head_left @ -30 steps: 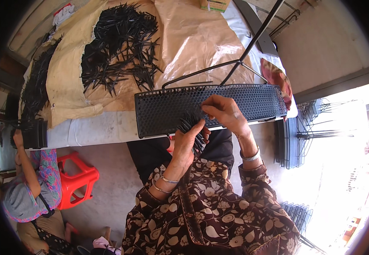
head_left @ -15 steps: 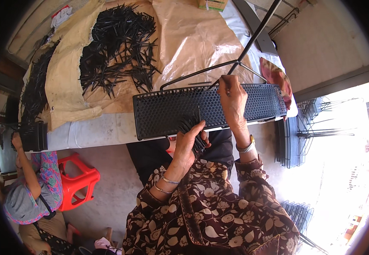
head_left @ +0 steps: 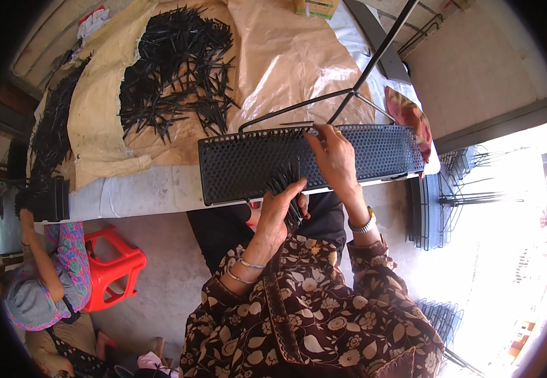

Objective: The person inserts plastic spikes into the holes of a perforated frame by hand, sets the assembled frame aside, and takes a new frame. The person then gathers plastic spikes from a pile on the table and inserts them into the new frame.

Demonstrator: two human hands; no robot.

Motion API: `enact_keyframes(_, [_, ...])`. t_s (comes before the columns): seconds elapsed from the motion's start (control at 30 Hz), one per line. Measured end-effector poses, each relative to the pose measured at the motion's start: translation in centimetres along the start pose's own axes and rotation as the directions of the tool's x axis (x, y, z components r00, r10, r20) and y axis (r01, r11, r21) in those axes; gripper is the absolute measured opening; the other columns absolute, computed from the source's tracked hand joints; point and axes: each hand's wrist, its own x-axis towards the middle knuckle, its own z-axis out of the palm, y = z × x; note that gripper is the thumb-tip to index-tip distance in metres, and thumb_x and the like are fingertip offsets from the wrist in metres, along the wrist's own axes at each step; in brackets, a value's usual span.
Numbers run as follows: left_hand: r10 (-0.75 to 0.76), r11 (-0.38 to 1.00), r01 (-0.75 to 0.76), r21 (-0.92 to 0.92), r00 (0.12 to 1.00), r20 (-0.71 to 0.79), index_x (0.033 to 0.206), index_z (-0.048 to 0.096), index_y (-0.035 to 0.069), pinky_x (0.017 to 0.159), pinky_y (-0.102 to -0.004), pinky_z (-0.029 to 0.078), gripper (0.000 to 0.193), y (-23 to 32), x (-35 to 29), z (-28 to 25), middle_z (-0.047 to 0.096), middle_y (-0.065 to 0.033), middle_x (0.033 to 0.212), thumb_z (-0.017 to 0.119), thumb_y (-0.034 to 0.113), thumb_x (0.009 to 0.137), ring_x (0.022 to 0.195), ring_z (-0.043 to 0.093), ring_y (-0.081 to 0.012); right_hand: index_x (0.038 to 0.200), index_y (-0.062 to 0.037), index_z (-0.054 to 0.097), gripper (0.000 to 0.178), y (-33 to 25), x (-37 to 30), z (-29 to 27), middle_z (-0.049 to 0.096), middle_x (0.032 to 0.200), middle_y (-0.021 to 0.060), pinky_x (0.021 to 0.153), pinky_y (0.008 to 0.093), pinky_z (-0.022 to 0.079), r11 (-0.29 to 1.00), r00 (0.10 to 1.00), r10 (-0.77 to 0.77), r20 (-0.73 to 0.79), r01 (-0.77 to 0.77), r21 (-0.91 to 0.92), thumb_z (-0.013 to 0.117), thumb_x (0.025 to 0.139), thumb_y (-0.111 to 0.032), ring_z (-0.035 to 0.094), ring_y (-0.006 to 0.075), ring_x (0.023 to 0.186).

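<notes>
In front of me a long black perforated metal panel (head_left: 239, 167) lies along the table's near edge, its mesh full of small round holes. My left hand (head_left: 275, 214) is closed around a bundle of thin black spikes (head_left: 280, 183) at the panel's near side; one spike stands up above the thumb. My right hand (head_left: 336, 160) reaches over the panel, its thumb and fingers bent together at the far rim, where a row of small dark tips shows. Whatever those fingers hold is too small or hidden to make out.
A black rod frame (head_left: 374, 66) rises behind the panel. Loose black spikes (head_left: 176, 72) are heaped on brown paper (head_left: 286, 57). A patterned cloth (head_left: 406, 116) sits at right. Similar panels (head_left: 431, 211) stand on the floor. A red stool (head_left: 113, 268) and another person (head_left: 34, 290) are at left.
My right hand has shifted left along the panel's far rim, and its fingers have reached forward out of a tighter fist. The left hand and its bundle have stayed nearly in place.
</notes>
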Motion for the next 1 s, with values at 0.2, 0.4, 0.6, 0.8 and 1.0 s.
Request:
enact_keyframes(0.2, [0.019, 0.996, -0.022, 0.091, 0.999, 0.038, 0.087, 0.065, 0.003, 0.047, -0.03, 0.048, 0.021, -0.3, 0.1, 0.0, 0.056, -0.0027, 0.062, 0.071, 0.023, 0.085, 0.052, 0.055, -0.0135, 0.099, 0.0035, 0.066, 0.018, -0.5, -1.5, -3.2, 0.065, 0.08, 0.0025, 0.063, 0.0233, 0.046, 0.857, 0.863, 0.04, 0.503, -0.289, 0.426, 0.063, 0.089, -0.011, 0.056, 0.0069, 0.071])
enact_keyframes(0.4, [-0.029, 0.997, 0.027, -0.074, 0.999, -0.019, 0.099, 0.066, 0.001, 0.058, -0.0353, 0.059, 0.023, -0.4, 0.6, -0.2, 0.067, -0.0115, 0.078, 0.066, 0.022, 0.09, 0.07, 0.068, -0.0207, 0.094, 0.0049, 0.062, 0.015, -0.4, -0.4, -3.7, 0.064, 0.072, 0.0089, 0.058, 0.025, 0.047, 0.776, 0.925, 0.202, 0.32, -0.351, 0.524, 0.062, 0.088, -0.009, 0.06, 0.0106, 0.063])
enact_keyframes(0.6, [-0.049, 0.992, 0.05, -0.112, 0.999, 0.012, 0.116, 0.062, 0.0, 0.066, -0.0378, 0.06, 0.029, 0.0, 0.0, 0.9, 0.067, -0.0135, 0.088, 0.058, 0.02, 0.095, 0.083, 0.068, -0.0234, 0.087, -0.0011, 0.055, 0.01, 0.2, 1.4, -2.1, 0.064, 0.07, 0.0073, 0.053, 0.0263, 0.047, 0.934, 0.973, 0.13, -0.191, -0.056, 0.353, 0.063, 0.088, -0.007, 0.063, 0.0124, 0.057])
enact_keyframes(0.8, [-0.064, 0.996, 0.062, -0.061, 0.998, -0.02, 0.11, 0.065, -0.001, 0.06, -0.0333, 0.057, 0.029, -0.1, -0.1, 1.0, 0.064, -0.009, 0.081, 0.061, 0.022, 0.093, 0.07, 0.063, -0.0169, 0.087, -0.0046, 0.055, 0.013, 2.1, 1.6, 0.2, 0.062, 0.07, 0.0102, 0.051, 0.03, 0.047, 0.97, 0.967, 0.081, -0.242, -0.02, 0.242, 0.067, 0.087, -0.01, 0.063, 0.0177, 0.058])
enact_keyframes(1.0, [-0.021, 0.999, 0.021, -0.026, 1.0, 0.014, 0.105, 0.066, -0.001, 0.052, -0.0284, 0.05, 0.027, -0.5, 0.0, 0.3, 0.06, -0.0047, 0.07, 0.063, 0.022, 0.092, 0.06, 0.057, -0.013, 0.088, -0.0074, 0.055, 0.012, 1.5, 1.2, 0.6, 0.061, 0.076, 0.0119, 0.053, 0.0392, 0.047, 0.998, 0.985, -0.05, -0.165, 0.056, 0.033, 0.064, 0.088, -0.015, 0.062, 0.0309, 0.064])
